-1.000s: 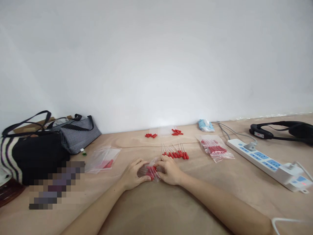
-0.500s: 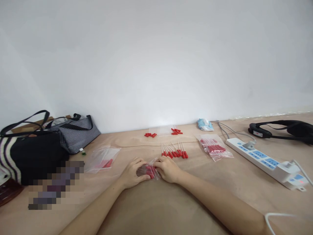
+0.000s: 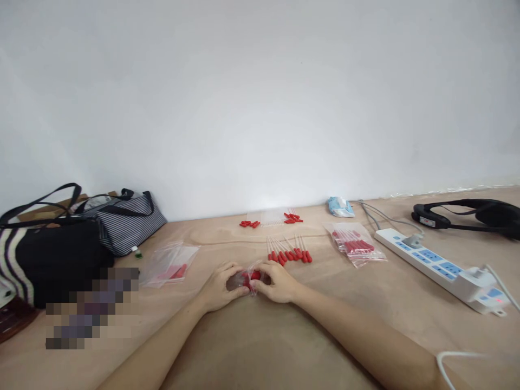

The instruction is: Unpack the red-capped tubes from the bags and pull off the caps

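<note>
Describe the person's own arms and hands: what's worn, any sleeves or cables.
The left hand and right hand are ungloved, with no ring or watch to be seen. The left forearm and right forearm show no sleeve within the picture. A thin white cable curves by the right forearm near the bottom edge; whether it is worn is unclear.

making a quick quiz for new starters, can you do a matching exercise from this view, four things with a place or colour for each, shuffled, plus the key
Things:
1. crumpled plastic bag
2. power strip
3. striped bag
4. headset-like device

Places and colours:
A. black, at the far right
B. between the left hand and right hand
C. next to the black bag
D. white with blue panels

Pairs: 1-B, 2-D, 3-C, 4-A
</note>
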Available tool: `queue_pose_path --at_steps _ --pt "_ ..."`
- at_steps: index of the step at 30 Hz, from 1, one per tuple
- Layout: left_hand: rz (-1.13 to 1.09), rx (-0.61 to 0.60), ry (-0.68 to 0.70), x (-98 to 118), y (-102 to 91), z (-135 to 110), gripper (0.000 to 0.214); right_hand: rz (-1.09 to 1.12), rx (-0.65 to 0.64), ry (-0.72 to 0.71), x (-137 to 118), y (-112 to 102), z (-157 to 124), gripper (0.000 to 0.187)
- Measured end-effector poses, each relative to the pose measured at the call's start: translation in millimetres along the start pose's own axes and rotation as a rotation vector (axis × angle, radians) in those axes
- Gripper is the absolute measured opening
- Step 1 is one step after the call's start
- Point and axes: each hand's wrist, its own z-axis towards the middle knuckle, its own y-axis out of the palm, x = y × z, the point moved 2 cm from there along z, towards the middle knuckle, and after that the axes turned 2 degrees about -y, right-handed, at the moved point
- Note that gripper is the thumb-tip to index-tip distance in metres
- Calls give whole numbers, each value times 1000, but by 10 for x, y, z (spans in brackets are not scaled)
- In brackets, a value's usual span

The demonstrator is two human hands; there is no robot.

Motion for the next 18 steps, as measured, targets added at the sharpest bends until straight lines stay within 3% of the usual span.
queue_pose_path --at_steps 6,11,15,18 --pt "9 -10 -18 -7 4 2 34 -39 7 56 55 85 71 18" --pt "5 -2 -46 -9 -1 2 35 -16 46 23 48 21 42 20" --pt "-3 -10 -72 -16 -10 4 35 134 62 57 78 -57 8 14" --pt "6 0 -96 -37 -19 5 37 444 39 267 141 -43 23 6"
